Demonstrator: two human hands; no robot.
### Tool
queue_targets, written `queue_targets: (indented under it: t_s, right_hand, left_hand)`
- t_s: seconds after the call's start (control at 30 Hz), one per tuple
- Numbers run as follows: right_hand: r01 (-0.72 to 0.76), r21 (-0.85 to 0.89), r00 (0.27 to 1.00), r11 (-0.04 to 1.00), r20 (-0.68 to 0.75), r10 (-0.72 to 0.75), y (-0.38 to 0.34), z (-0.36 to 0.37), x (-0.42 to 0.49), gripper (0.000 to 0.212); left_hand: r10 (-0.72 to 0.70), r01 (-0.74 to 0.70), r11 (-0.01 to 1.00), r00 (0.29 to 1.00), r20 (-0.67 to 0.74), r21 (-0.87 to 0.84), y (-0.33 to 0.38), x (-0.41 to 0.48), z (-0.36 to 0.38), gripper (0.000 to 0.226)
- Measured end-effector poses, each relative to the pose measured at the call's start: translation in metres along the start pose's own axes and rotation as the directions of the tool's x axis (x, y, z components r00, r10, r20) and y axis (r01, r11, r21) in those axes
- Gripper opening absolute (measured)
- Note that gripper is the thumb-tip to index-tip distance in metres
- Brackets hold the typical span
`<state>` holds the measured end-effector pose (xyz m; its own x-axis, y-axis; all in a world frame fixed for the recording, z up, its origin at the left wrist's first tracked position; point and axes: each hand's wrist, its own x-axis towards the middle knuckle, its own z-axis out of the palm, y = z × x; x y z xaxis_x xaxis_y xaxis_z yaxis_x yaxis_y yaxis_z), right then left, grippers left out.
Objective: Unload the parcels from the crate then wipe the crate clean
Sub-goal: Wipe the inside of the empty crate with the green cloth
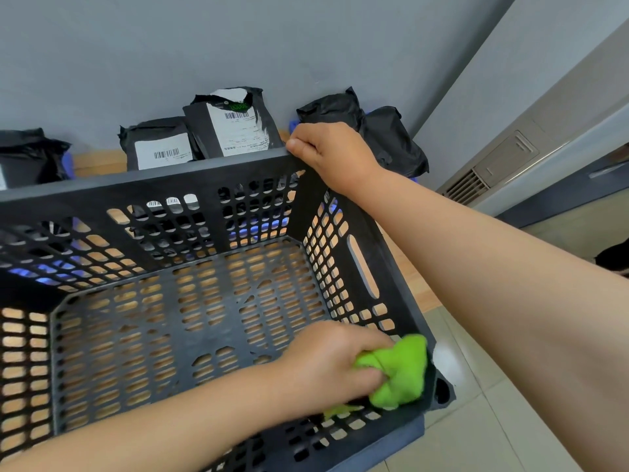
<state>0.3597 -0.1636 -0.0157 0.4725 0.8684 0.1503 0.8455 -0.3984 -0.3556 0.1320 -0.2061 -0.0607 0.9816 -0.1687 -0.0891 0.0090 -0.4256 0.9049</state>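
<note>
a black perforated plastic crate [136, 180] stands on a wooden table [95, 161], and nothing lies in it; the wood shows through the slots of its floor and walls. the left grip [333, 366] reaches across the inside to the near right corner, its fingers clenched round a bunched bright green cloth [401, 373], which is pressed against the corner where the near wall meets the right wall. the right grip [326, 148] is clasped over the rim at the far right corner of the crate, fingers curled over the top edge and the forearm running back along the right wall with its long handle slot. the parcels are out of the crate and stand in a row on the table behind it, leaning on a grey wall [136, 63]: a black mailer with a torn top and a white barcode label [238, 127], a lower labelled mailer [160, 144] just to its left and touching it, another black bag [27, 155] at the left edge, and two plain black bags [394, 137] behind the right grip. something blue [68, 161] shows among them; what it is cannot be told. pale floor tiles [493, 420] lie to the right, with a vent grille [466, 189] low on the side wall
</note>
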Motion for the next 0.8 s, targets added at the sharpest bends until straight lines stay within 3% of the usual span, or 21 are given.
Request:
queue_targets:
  t_s: [0.1, 0.23, 0.4, 0.5, 0.67, 0.8]
  right_hand:
    - [-0.036, 0.097, 0.999, 0.995, -0.005, 0.037, 0.002, 0.0, 0.0, 0.028]
    - [-0.112, 0.231, 0.994, 0.967, 0.005, 0.113, 0.004, -0.001, 0.001, 0.03]
    - [-0.153, 0.291, 0.987, 0.944, -0.006, 0.162, 0.004, 0.0, 0.002, 0.03]
    - [-0.161, 0.306, 0.985, 0.938, -0.018, 0.174, 0.006, 0.0, 0.003, 0.028]
    - [-0.169, 0.316, 0.982, 0.933, -0.029, 0.188, 0.007, 0.003, 0.004, 0.029]
    - [-0.175, 0.329, 0.981, 0.928, -0.021, 0.192, 0.009, 0.003, 0.004, 0.024]
  left_hand:
    - [-0.126, 0.104, 0.99, 0.959, -0.253, -0.097, -0.03, 0.008, -0.016, 0.03]
    - [-0.287, 0.305, 0.949, 0.744, -0.603, -0.076, -0.06, 0.03, -0.047, 0.031]
    - [-0.307, 0.389, 0.919, 0.595, -0.743, -0.068, -0.07, 0.064, -0.067, 0.052]
    - [-0.293, 0.306, 0.941, 0.509, -0.809, -0.148, -0.061, 0.078, -0.059, 0.05]
    - [-0.19, 0.081, 0.982, 0.515, -0.836, -0.173, -0.045, 0.094, -0.036, 0.042]
    - [-0.09, 0.024, 0.995, 0.612, -0.785, -0.095, -0.058, 0.093, -0.02, 0.055]
